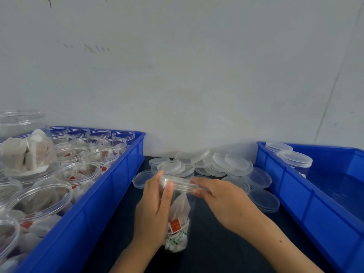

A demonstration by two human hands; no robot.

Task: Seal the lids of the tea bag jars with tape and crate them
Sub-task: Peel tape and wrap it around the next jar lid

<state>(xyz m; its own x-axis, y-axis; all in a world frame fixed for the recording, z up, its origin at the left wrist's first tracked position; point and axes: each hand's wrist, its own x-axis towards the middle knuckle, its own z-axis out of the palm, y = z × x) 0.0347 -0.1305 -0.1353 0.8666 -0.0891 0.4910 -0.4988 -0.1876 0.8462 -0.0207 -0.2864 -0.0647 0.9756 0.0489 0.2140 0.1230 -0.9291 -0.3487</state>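
Head view: left hand (155,209) grips jar (178,219); right-hand fingers (199,182) pinch lid (178,183).

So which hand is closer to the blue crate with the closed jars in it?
Right. The right hand pinches the lid on the side toward that crate. The left hand grips the jar on the far side.
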